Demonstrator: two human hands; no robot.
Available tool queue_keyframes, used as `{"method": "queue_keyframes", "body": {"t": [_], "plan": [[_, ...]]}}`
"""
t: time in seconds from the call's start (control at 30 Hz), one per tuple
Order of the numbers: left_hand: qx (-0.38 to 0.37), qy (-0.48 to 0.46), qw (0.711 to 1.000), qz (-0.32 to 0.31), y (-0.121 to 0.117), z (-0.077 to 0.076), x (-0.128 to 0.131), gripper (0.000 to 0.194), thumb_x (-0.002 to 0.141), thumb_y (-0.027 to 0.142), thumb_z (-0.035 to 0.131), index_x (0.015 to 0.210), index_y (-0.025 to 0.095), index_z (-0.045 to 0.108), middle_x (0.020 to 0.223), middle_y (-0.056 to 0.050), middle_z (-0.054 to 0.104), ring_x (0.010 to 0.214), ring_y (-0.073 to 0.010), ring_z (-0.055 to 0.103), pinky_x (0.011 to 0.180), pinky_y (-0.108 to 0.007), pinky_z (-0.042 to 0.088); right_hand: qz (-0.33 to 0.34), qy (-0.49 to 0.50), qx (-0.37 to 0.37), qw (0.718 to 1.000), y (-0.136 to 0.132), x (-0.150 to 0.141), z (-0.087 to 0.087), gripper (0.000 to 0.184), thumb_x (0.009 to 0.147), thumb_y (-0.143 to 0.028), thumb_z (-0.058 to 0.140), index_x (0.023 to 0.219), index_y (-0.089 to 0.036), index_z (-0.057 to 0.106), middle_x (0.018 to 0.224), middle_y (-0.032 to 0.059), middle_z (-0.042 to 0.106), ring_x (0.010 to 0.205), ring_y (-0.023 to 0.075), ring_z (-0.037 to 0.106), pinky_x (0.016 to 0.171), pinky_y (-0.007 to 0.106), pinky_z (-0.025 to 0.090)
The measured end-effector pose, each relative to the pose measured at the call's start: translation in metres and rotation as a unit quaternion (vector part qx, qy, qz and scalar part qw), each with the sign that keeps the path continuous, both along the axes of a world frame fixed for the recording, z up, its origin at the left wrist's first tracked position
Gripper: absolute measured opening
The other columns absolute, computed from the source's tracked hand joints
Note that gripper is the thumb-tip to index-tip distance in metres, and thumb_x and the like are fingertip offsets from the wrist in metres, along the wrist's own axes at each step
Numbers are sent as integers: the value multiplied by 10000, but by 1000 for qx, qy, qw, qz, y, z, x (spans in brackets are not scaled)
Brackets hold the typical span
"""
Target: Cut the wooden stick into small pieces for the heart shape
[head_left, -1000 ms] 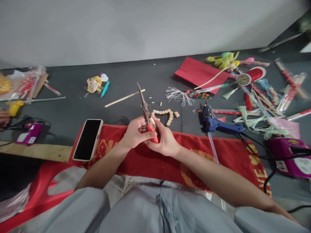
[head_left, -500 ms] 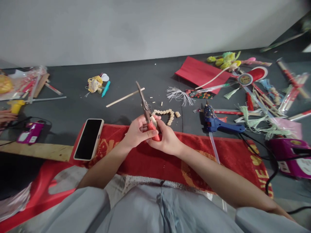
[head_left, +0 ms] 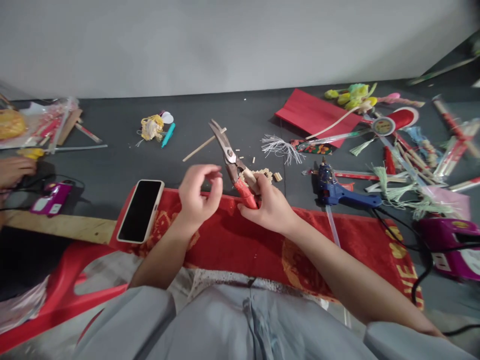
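Shears (head_left: pixel 230 155) over dark table (head_left: pixel 116 167)
Right hand (head_left: pixel 270 207) grips them, left hand (head_left: pixel 198 196) half-curls, loose; red towel (head_left: pixel 228 245) below, grey wall (head_left: pixel 225 45) behind.

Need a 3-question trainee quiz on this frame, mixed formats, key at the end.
1. Which hand holds the scissors?
2. True or false: the phone has a dark screen.
3. Multiple choice. The handle of the glue gun on the right is:
A) green
B) blue
C) white

Key:
1. The right hand.
2. True.
3. B.
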State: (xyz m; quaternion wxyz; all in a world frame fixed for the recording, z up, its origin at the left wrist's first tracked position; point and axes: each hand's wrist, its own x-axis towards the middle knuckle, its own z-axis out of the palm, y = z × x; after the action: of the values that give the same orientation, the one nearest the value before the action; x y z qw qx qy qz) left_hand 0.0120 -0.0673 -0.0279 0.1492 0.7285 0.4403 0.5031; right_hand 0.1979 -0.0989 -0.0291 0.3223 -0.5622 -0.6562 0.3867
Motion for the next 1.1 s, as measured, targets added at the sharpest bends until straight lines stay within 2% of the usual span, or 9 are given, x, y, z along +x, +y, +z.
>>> {"method": "queue_keyframes", "body": {"t": [0.1,0.2,0.37,0.5,0.67,0.77,0.83,0.93,1.1], "plan": [[151,79,976,133,10,5,-13,200,899,359,552,1014,214,626,916,-76,675,926,-205,643,855,-376,508,17,-24,23,999,1,1,-2,457,634,-380,592,1011,-234,380,783,11,560,664,178,532,614,307,393],[160,110,967,167,20,5,-20,218,910,339,530,1076,218,604,1048,-103,671,1045,-230,625,943,-407,474,44,-54,35,997,-1,0,-4,465,646,-360,590,1039,-224,382,760,8,545,637,176,516,602,307,385],[129,116,975,139,25,-2,-25,154,929,219,463,843,206,590,800,-37,621,815,-169,628,813,-311,475,83,-81,70,991,-3,-1,-7,481,641,-306,573,1069,-190,387,760,21,541,676,193,533,633,320,407],[144,98,978,115,21,4,-23,223,891,127,443,692,206,508,686,-1,583,667,-127,582,670,-253,444,101,-95,96,986,-1,2,-8,511,646,-288,565,1114,-167,399,807,52,570,731,215,554,654,336,431],[88,48,989,104,16,14,-17,284,901,172,442,620,204,463,591,21,542,556,-105,530,576,-244,410,111,-104,119,981,0,8,-6,541,651,-272,592,1146,-156,408,897,101,603,816,243,575,707,362,455],[66,18,993,94,18,12,-18,298,914,200,450,617,200,474,573,29,526,538,-98,514,554,-238,397,136,-86,128,979,1,11,-4,555,715,-387,647,1155,-159,396,899,99,595,822,247,569,713,368,460],[62,11,994,92,20,9,-20,296,920,212,453,626,197,488,576,32,526,539,-95,512,551,-235,391,171,-55,127,975,2,14,-3,482,818,-473,570,1142,-163,396,865,82,578,781,229,556,695,363,458],[60,11,994,92,22,6,-22,302,930,230,459,632,194,494,572,35,520,536,-91,505,548,-233,384,198,-9,109,974,5,18,-3,264,943,-368,344,1111,-173,404,829,60,558,724,199,533,679,357,452],[79,23,993,90,22,10,-20,311,929,201,459,619,192,482,574,33,516,541,-91,497,556,-234,382,208,5,63,976,7,18,-2,171,869,-223,334,1028,-201,393,782,31,534,683,192,504,663,353,442]]}}
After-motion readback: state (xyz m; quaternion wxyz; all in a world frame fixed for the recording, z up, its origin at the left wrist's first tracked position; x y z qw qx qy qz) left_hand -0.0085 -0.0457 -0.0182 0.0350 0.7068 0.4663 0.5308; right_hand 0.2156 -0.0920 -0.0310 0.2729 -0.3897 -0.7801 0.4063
